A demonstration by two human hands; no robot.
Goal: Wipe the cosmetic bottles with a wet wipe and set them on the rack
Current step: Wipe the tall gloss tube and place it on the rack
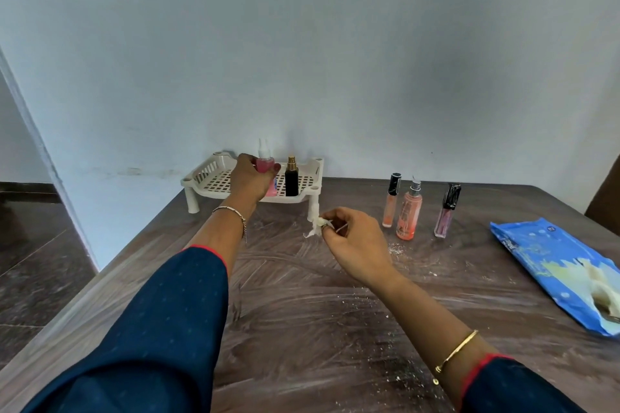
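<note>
Black bottle [291,182] upright on rack [202,176]

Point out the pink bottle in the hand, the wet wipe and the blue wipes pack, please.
pink bottle [264,164]: head view, on its pink shoulder below the clear cap.
wet wipe [314,227]: head view, on the crumpled white end.
blue wipes pack [543,255]: head view, on its blue top face.

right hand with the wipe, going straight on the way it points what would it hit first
Probably the near right leg of the white plastic lattice rack; the right hand with its crumpled white wet wipe points at it, though depth is unclear.
</note>
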